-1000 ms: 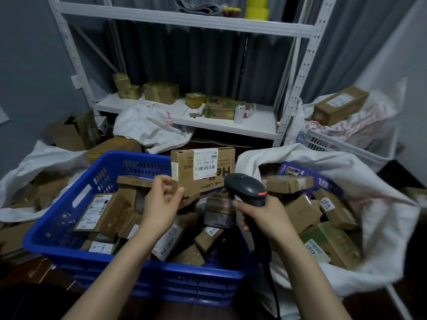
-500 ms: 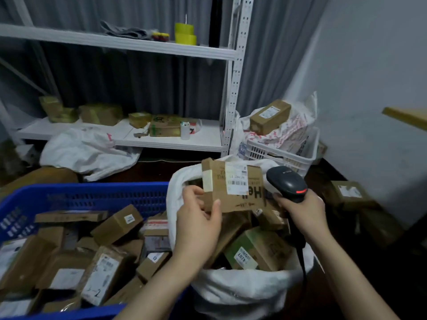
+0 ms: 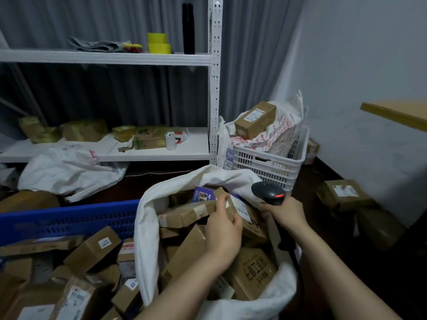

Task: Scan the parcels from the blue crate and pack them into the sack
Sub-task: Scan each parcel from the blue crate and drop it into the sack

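While the left hand [image 3: 223, 229] reaches into the open mouth of the sack [image 3: 145, 227], its fingers and thumb are curled round one end of a brown parcel [image 3: 254, 225]. That parcel lies tilted on the heap of cardboard boxes [image 3: 184, 252] inside the sack, toward the sack's far right side, with its white label facing up. At the sack's right rim the right hand [image 3: 285, 212] has its fingers wrapped tight round the handle of a black scanner [image 3: 269, 192]. The scanner's head sits just above the rim, close to the held parcel but not touching it, and its cable drops down along the sack's right side.

Just left of the sack, touching its white cloth, stands the blue crate [image 3: 69, 218], piled with more labelled parcels [image 3: 92, 248]. Behind the sack, to the right, a white basket [image 3: 265, 162] holds printed bags with a long box [image 3: 255, 118] lying on top. Behind the sack, to the left, stands a white shelf [image 3: 159, 151] with small packages on it. Well to the right of the sack, another labelled box [image 3: 344, 192] rests on the dark floor.
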